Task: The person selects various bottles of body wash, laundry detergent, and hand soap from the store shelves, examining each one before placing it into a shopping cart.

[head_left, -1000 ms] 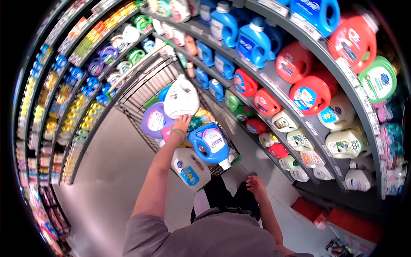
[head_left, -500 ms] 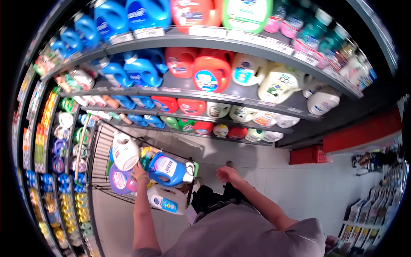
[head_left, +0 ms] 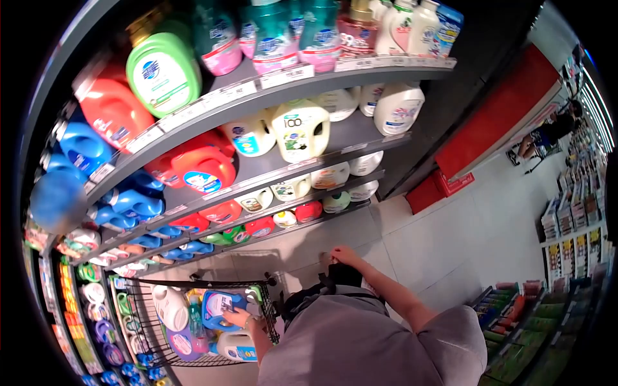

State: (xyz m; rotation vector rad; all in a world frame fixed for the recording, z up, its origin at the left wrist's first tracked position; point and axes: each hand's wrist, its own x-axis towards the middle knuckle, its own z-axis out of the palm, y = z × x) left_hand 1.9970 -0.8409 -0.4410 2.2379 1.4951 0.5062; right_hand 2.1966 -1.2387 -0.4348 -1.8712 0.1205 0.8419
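Note:
My left hand (head_left: 238, 317) rests on the blue bottle (head_left: 217, 310) in the wire shopping cart (head_left: 151, 331); its fingers are spread over the bottle's label side. Around it in the cart lie a white bottle (head_left: 170, 307), a purple container (head_left: 183, 343), a teal bottle (head_left: 196, 316) and a white bottle with a blue label (head_left: 235, 346). My right hand (head_left: 342, 255) hangs over the floor beside my body, away from the cart. Its fingers are slightly bent and partly hard to make out, with no object visible in them.
Curved shelves (head_left: 257, 96) of detergent bottles rise in front. Red boxes (head_left: 440, 191) stand on the tiled floor (head_left: 412, 251) at the shelf's end. A person (head_left: 541, 138) is far off at the right, beyond more racks. A blurred spot covers part of the left shelves.
The view has turned right, so the cart appears lower. My left hand has moved from beside the white bottle onto the blue bottle. My right hand is still free of the cart.

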